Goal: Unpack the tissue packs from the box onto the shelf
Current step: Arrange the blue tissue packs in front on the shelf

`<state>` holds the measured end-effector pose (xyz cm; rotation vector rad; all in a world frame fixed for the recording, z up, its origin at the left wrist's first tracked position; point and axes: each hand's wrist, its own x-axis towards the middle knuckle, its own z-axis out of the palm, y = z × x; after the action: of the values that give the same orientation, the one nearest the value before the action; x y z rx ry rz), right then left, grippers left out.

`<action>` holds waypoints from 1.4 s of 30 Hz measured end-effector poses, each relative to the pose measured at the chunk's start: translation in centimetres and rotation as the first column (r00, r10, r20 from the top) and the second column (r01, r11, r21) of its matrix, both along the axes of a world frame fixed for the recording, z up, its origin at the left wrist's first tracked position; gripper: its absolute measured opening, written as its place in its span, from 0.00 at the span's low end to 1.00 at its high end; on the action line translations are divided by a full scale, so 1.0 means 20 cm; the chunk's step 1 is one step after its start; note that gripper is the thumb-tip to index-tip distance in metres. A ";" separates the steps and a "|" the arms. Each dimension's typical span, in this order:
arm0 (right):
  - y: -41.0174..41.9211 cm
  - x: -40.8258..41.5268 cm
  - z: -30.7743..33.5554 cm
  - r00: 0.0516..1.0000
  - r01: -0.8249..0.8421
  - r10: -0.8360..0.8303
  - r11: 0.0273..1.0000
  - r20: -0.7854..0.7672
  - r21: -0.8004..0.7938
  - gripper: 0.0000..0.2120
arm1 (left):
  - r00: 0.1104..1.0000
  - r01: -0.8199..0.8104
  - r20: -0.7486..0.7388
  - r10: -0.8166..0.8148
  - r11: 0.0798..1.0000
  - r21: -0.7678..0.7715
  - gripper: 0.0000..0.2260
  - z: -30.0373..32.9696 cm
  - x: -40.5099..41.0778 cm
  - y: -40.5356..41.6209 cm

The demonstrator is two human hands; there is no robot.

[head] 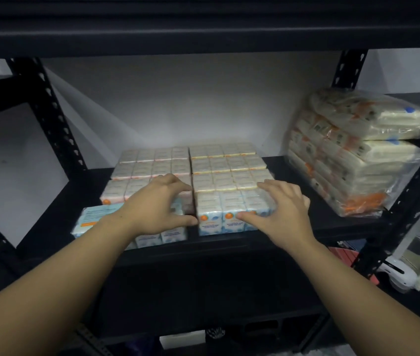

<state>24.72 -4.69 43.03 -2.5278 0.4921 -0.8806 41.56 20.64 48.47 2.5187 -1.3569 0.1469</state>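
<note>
Small tissue packs stand in two side-by-side blocks on the black shelf [306, 227]. My left hand [160, 204] rests on the front of the left block [147, 163], fingers spread over the front-row packs and thumb at the gap between the blocks. My right hand [286, 211] lies on the front right row of blue-and-white packs [214, 217], fingers spread on top, thumb across their front faces. One pack lies flat [93, 217] at the left front, beside my left wrist. No box is in view.
A stack of large plastic-wrapped tissue bundles [352, 155] sits at the shelf's right end. Black perforated uprights [52, 111] frame the bay, with another shelf board above. At lower right, a white device [399, 273] and papers lie beyond the frame.
</note>
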 end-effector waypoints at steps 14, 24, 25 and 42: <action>0.58 0.29 0.02 0.949 -0.315 0.316 0.941 -0.011 -0.122 0.29 | 0.966 -0.154 -0.205 0.156 0.988 0.024 0.39 -0.05 0.19 0.61; 0.67 0.49 0.19 0.901 -0.169 0.045 0.952 -0.432 -0.255 0.31 | 0.733 -0.614 -0.188 0.654 0.755 0.231 0.33 -0.02 0.22 0.86; 0.68 0.50 0.19 0.895 -0.170 0.038 0.950 -0.445 -0.260 0.31 | 0.726 -0.600 -0.239 0.645 0.763 0.239 0.30 -0.02 0.21 0.86; 0.67 0.32 0.07 0.973 -0.189 0.194 0.981 -0.126 0.048 0.29 | 0.778 -0.539 -0.541 0.320 0.781 -0.313 0.21 -0.17 0.03 0.89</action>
<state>31.18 8.77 44.48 -2.5591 0.2934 -0.6333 42.07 38.45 45.07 2.2131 -0.4485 -0.0448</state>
